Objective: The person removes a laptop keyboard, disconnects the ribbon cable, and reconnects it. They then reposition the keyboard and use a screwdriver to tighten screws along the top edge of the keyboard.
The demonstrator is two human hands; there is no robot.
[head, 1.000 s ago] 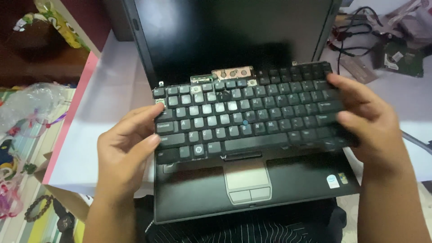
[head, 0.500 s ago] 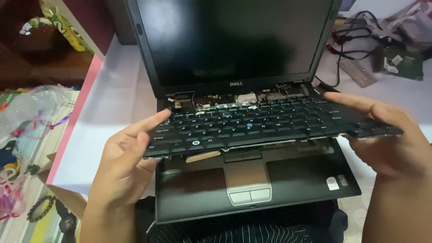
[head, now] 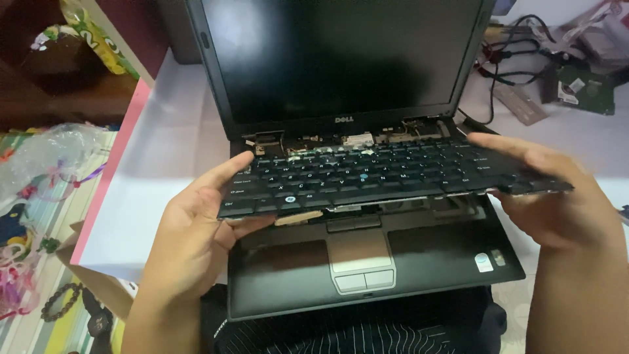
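Laptop (head: 367, 262) at centre on table (head: 170, 164), its screen (head: 341, 59) upright behind the palm rest and touchpad (head: 359, 259). Detached keyboard (head: 386, 177) raised above the laptop base, between left hand (head: 196, 229) at its left end and right hand (head: 557, 203) at its right end. Cables (head: 511, 59) and circuit board (head: 586, 88) behind right of the laptop; plastic bag (head: 46, 157) left, off the table.

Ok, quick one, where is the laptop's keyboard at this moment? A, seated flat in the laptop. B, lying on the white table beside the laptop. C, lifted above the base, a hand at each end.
C: the keyboard sits raised off the laptop base, with the left hand and right hand gripping its ends.
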